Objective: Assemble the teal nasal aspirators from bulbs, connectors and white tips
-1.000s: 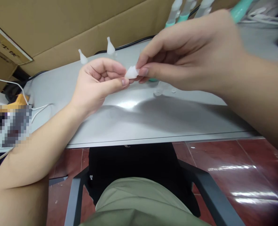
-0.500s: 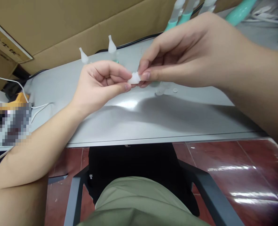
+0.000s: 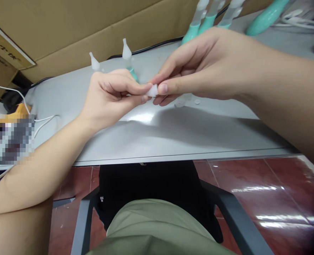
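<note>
Between my two hands, above the grey table, is a small white translucent plastic piece [image 3: 153, 91]. My left hand [image 3: 114, 90] pinches its left end between thumb and forefinger. From the other side, the thumb and fingers of my right hand [image 3: 196, 69] are closed on its right end. Much of the piece is hidden by fingertips, so its exact kind does not show. Below my right hand, a clear part [image 3: 180, 102] and a small round white disc [image 3: 197, 102] lie on the tabletop.
Behind my left hand stand two white pointed nozzles [image 3: 126, 51], one on a teal base. Several teal bulbs with clear tubes [image 3: 195, 26] stand at the back right, near another teal bulb [image 3: 265, 17]. A cardboard wall [image 3: 79, 24] and black cable [image 3: 157, 45] run behind the table [image 3: 146, 141].
My fingers have shifted their hold on the white piece, and it is turned differently. My right hand has dropped slightly, showing more of the teal bulbs behind.
</note>
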The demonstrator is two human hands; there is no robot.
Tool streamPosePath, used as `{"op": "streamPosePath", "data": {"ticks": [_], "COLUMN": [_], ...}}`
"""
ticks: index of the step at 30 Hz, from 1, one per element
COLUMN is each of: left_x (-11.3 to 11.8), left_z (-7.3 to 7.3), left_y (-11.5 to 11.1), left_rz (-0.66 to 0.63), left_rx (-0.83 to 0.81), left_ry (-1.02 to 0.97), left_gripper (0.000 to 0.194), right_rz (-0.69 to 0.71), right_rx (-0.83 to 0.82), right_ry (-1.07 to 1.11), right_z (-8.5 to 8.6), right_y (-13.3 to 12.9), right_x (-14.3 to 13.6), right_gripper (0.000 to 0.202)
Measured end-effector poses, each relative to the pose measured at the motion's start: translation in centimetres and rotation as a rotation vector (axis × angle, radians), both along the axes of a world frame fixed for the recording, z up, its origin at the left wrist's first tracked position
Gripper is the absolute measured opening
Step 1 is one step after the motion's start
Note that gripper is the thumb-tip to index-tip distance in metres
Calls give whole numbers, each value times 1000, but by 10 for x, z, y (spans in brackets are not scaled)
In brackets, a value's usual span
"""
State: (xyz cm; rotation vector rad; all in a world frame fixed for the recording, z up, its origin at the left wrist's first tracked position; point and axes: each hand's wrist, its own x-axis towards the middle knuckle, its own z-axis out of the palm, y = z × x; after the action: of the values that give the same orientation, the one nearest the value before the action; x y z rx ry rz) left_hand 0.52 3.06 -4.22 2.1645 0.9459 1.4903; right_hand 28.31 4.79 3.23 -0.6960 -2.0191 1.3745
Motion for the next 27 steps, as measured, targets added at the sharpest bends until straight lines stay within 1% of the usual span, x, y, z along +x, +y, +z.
{"op": "streamPosePath", "data": {"ticks": [2, 3, 5, 6, 9, 11, 12, 13, 15, 19, 21, 22, 24, 27], "left_x": [2, 5, 14, 21, 41, 50, 53, 53, 49, 25, 11, 6, 0, 2], "left_z": [3, 7, 19, 26, 51, 61, 63, 62, 54, 25, 13, 9, 7, 14], "left_y": [-4, -8, -20, -26, -42, -47, -48, -47, -44, -28, -19, -16, -13, -17], "left_rz": [1, 2, 8, 7, -31, -53, -59, -62, -62, -57, -74, -74, -67, -60], "left_rx": [5, 0, -33, -76, -144, -152, -154, -156, -161, -121, -38, -4, 49, 84], "left_ry": [1, 4, 18, 48, 77, 67, 62, 60, 61, 44, -9, -23, -31, -27], "left_gripper": [24, 24, 23, 23, 32, 35, 35, 35, 34, 27, 25, 26, 26, 24], "right_rz": [-27, -40, -56, -58, -48, -39, -32, -25, -14, 2, 2, -4, -26, -53], "right_rx": [-14, -15, -7, -2, 0, -6, -8, -11, -19, -9, 8, 19, 47, 89], "right_ry": [-28, -49, -82, -90, -111, -121, -121, -116, -108, -130, -133, -128, -113, -102], "right_z": [1, 1, 3, 4, 4, 4, 3, 3, 4, 6, 5, 5, 5, 8], "right_y": [-1, -1, -1, -1, 0, 1, 2, 2, 3, 2, 2, 2, 1, -3], "right_x": [-1, -1, -1, -1, 1, 2, 2, 2, 1, 0, 0, 0, -1, -1], "right_gripper": [20, 21, 19, 17, 10, 9, 11, 13, 18, 21, 18, 16, 12, 11]}}
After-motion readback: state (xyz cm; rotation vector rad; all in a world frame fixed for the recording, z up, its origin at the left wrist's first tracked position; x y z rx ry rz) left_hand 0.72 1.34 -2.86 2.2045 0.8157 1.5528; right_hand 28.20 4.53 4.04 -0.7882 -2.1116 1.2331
